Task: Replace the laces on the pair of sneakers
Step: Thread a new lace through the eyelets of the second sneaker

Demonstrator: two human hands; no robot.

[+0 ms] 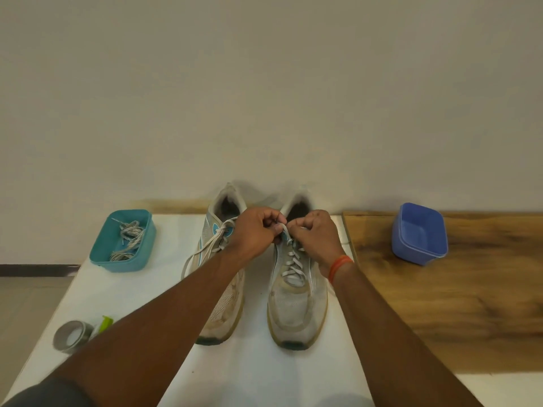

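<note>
Both sneakers stand toes toward us at the white table's [264,377] centre. Our left hand [255,233] and right hand [316,236] pinch the white lace [283,229] atop the right sneaker [296,301]; the left sneaker [227,301] sits beside it. Bare tabletop lies at six o'clock. We can read no writing. At nine o'clock, a teal tub [123,240] holds laces; at three, a blue tub [420,233].
</note>
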